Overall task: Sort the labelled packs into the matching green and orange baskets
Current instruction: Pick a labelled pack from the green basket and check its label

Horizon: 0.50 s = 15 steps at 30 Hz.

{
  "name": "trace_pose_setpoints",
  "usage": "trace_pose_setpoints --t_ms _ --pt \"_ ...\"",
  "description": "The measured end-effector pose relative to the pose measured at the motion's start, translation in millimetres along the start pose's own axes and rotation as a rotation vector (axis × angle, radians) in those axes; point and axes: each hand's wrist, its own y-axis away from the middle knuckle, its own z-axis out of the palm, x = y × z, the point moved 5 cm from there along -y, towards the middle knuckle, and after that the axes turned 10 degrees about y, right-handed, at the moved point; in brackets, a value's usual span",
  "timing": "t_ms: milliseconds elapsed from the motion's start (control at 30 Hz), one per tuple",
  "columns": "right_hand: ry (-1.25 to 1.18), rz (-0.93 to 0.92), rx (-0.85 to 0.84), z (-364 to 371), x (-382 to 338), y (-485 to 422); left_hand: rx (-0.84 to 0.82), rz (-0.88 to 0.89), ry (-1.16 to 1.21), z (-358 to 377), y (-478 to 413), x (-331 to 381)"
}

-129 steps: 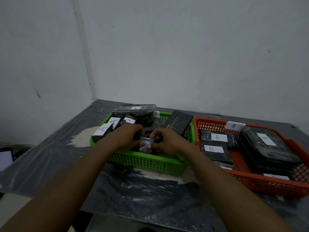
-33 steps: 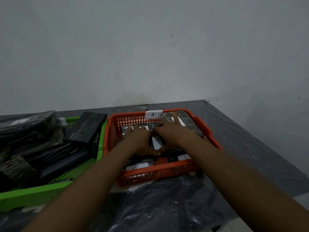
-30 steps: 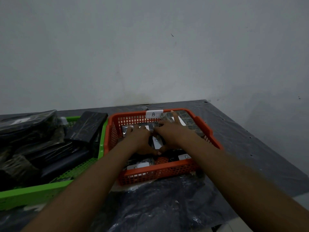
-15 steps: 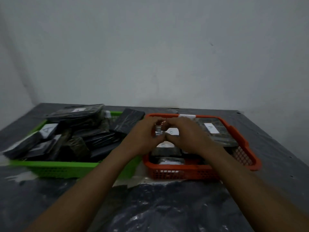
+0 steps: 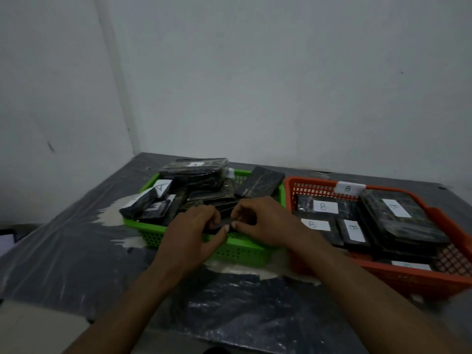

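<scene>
A small dark pack (image 5: 221,225) is held between my left hand (image 5: 190,232) and my right hand (image 5: 263,221), over the front rim of the green basket (image 5: 240,251). Both hands pinch it with curled fingers. The green basket holds several dark wrapped packs, some with white "A" labels (image 5: 161,187). To its right stands the orange basket (image 5: 408,277), tagged "B" (image 5: 347,188) on its back rim. It holds several dark packs with white "B" labels (image 5: 323,207). The held pack's label is hidden.
Both baskets stand on a table covered in dark plastic sheet (image 5: 242,310), set against white walls in a corner. A large dark pack (image 5: 259,181) leans on the green basket's back right rim. A pale edge (image 5: 38,325) shows at bottom left.
Both hands moved left from over the orange basket to the green basket's front rim, carrying a small pack. The camera turned left, so the room's corner shows again.
</scene>
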Motion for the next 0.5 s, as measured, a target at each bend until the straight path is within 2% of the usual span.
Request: trace_pose_setpoints --t_ms 167,300,500 --pt "0.046 0.083 -0.113 21 -3 -9 0.008 0.023 -0.024 5 15 -8" --pt "0.133 0.168 -0.088 25 9 -6 0.058 0.038 -0.120 9 17 -8" --pt "0.137 0.141 -0.002 19 11 -5 0.095 0.041 -0.207 13 19 -8"
